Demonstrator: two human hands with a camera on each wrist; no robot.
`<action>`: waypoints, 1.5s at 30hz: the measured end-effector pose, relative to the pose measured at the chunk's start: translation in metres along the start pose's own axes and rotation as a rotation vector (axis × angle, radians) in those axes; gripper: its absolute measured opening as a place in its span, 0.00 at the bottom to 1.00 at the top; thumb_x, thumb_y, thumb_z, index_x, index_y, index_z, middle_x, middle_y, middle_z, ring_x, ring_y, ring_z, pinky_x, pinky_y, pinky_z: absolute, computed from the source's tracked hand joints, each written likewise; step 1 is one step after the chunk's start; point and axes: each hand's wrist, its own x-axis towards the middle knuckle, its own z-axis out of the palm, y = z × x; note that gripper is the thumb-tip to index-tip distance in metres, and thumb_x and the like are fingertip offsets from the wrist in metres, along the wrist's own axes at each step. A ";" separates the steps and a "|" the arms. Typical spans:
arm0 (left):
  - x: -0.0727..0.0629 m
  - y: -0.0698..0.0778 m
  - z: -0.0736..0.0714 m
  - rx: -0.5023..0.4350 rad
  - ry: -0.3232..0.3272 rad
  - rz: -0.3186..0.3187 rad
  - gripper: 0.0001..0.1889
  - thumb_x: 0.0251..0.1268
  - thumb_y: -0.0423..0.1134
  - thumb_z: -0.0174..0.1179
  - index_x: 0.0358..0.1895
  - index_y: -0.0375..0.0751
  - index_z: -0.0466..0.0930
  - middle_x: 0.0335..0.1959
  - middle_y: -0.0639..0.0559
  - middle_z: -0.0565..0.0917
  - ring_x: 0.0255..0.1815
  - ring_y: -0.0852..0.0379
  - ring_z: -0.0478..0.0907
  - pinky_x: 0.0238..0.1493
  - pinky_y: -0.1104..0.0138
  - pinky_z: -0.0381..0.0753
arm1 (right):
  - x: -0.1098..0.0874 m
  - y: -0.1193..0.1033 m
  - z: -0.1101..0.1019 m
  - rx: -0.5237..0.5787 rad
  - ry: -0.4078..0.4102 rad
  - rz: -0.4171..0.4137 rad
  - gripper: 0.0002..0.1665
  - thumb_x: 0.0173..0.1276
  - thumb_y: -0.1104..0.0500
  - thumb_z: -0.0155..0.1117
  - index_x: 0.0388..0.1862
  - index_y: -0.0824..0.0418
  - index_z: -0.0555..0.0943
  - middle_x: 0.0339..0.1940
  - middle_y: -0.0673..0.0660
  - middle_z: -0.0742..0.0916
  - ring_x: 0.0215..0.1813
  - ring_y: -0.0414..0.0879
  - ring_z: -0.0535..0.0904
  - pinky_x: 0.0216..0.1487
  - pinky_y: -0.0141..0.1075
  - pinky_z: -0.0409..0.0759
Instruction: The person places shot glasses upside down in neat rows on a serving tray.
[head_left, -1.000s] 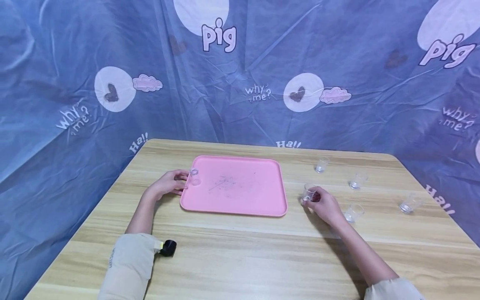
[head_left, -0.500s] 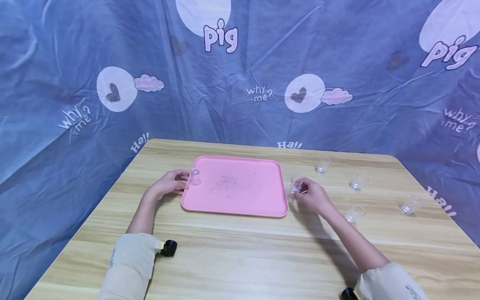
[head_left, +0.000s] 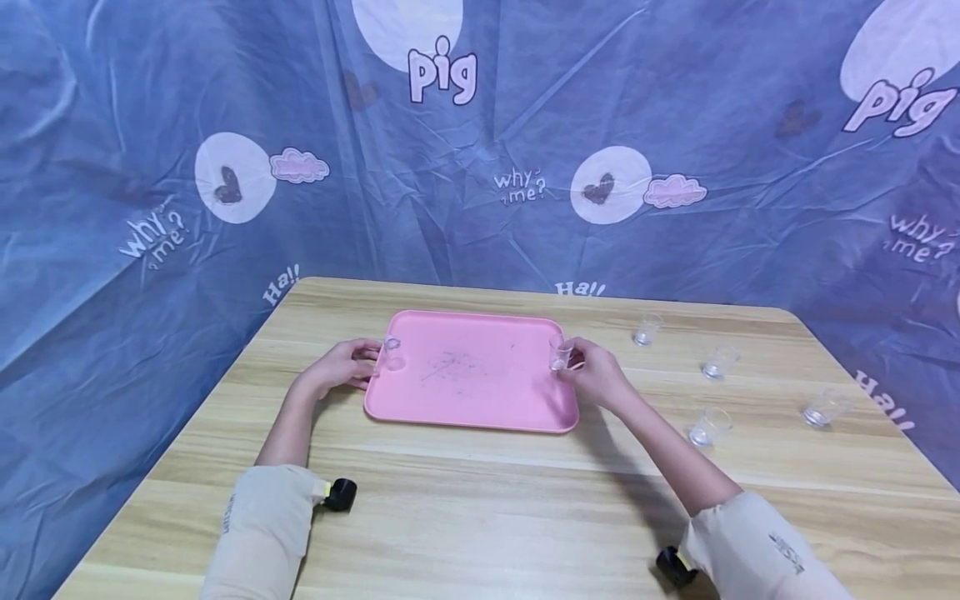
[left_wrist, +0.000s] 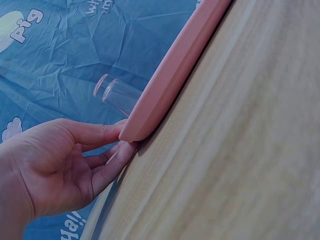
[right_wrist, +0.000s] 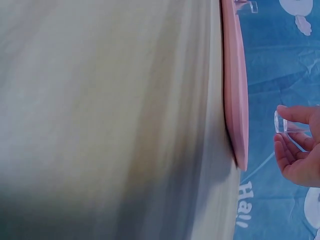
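Observation:
A pink tray point(head_left: 480, 398) lies on the wooden table. My left hand point(head_left: 337, 367) pinches its left edge, thumb at the rim and fingers beneath, as the left wrist view shows. Just inside that edge a clear shot glass point(head_left: 393, 355) stands on the tray with its thick base up, also seen as a glass point(left_wrist: 120, 95) beyond the rim. My right hand point(head_left: 597, 377) pinches another clear shot glass point(head_left: 558, 355) between thumb and fingers, upright, over the tray's right side. In the right wrist view this glass point(right_wrist: 281, 123) is held apart from the tray, base toward it.
To the right on the wooden table point(head_left: 480, 517) stand several more clear glasses: one at the back point(head_left: 647, 331), others farther right, and a nearer glass point(head_left: 709, 427) close to my right forearm. A blue printed cloth point(head_left: 480, 233) hangs behind the table.
My right hand has carried its shot glass leftward from the table to over the tray's right side. My left hand has stayed at the tray's left edge.

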 end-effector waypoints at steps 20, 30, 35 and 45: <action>-0.001 -0.001 -0.001 0.008 0.001 -0.002 0.27 0.61 0.24 0.50 0.64 0.22 0.54 0.53 0.30 0.66 0.34 0.56 0.76 0.38 0.64 0.82 | 0.032 -0.027 0.038 0.038 -0.022 -0.077 0.15 0.48 0.72 0.68 0.37 0.71 0.77 0.29 0.60 0.81 0.35 0.52 0.77 0.38 0.38 0.80; 0.000 -0.002 0.000 0.011 0.000 -0.001 0.28 0.60 0.24 0.49 0.64 0.22 0.54 0.53 0.30 0.66 0.33 0.57 0.76 0.37 0.64 0.82 | 0.043 -0.043 0.062 0.022 -0.052 -0.057 0.16 0.49 0.70 0.68 0.39 0.69 0.78 0.31 0.59 0.82 0.37 0.51 0.77 0.39 0.38 0.79; 0.002 -0.002 0.000 0.002 -0.004 0.002 0.28 0.60 0.23 0.49 0.64 0.22 0.55 0.53 0.30 0.67 0.33 0.58 0.76 0.36 0.65 0.82 | 0.049 -0.051 0.073 0.025 -0.045 -0.048 0.16 0.49 0.70 0.67 0.39 0.69 0.79 0.32 0.60 0.82 0.39 0.52 0.78 0.39 0.38 0.79; 0.002 -0.003 -0.001 -0.005 0.003 0.004 0.28 0.60 0.23 0.50 0.64 0.21 0.55 0.52 0.30 0.67 0.32 0.57 0.76 0.36 0.64 0.83 | 0.059 -0.066 0.096 0.049 -0.063 -0.031 0.15 0.50 0.70 0.66 0.39 0.67 0.78 0.34 0.59 0.83 0.41 0.51 0.78 0.44 0.36 0.79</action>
